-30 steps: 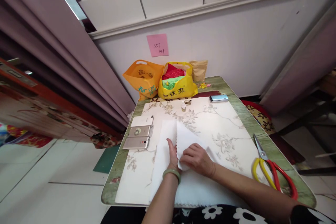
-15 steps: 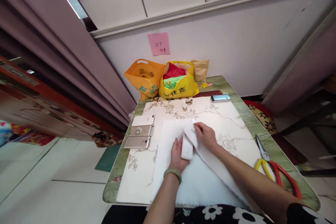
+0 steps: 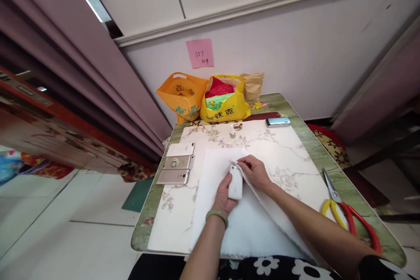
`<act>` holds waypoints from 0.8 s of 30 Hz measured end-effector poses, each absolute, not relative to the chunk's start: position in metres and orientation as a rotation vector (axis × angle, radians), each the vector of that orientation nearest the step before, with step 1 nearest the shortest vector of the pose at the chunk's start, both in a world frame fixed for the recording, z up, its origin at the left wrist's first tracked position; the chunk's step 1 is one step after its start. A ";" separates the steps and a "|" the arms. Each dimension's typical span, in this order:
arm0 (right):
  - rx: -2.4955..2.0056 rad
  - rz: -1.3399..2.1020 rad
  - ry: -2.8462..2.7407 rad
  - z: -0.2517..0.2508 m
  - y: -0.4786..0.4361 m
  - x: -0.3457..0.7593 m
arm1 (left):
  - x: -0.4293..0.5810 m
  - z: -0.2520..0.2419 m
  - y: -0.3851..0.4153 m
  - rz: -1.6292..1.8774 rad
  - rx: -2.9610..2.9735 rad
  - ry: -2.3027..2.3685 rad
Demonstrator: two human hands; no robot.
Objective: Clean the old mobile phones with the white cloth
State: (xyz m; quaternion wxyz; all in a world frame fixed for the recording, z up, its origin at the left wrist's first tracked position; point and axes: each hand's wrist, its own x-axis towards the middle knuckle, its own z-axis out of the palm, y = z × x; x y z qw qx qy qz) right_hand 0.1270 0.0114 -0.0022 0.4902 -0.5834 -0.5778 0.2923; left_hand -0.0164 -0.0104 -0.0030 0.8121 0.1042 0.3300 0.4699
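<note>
A white phone rests in my left hand, back side up, with its camera at the top end. My fingers are wrapped round its left edge. At the phone's top right my right hand pinches the lifted edge of a white cloth. That cloth lies over the table in front of me, its right part raised in a fold along my right forearm. To the left lie a white phone, a gold phone with a round sticker and another gold phone, in a row.
Scissors with red and yellow handles lie at the right edge. An orange bag, a full yellow bag and a brown paper pouch stand at the back. A light-blue case and a small bottle lie nearer.
My right hand has drawn the cloth's edge off the phone's upper part, so its camera now shows. My left hand still holds the phone. The view has shifted slightly.
</note>
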 end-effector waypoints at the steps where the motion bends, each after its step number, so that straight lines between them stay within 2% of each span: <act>1: -1.398 0.785 -1.313 -0.003 0.012 0.129 | -0.017 -0.004 -0.010 1.017 0.233 0.712; 6: -1.259 1.047 -1.077 -0.003 0.008 0.132 | -0.018 -0.007 -0.007 1.012 0.195 0.779; 13: -1.161 0.888 -1.362 0.006 -0.009 0.117 | -0.017 -0.004 -0.007 1.018 0.152 0.761; 20: -1.038 1.005 -1.536 0.012 -0.050 0.111 | -0.020 0.004 -0.008 0.978 0.181 0.702; 24: -1.093 0.939 -1.545 0.013 -0.039 0.113 | -0.019 0.001 -0.007 1.000 0.179 0.726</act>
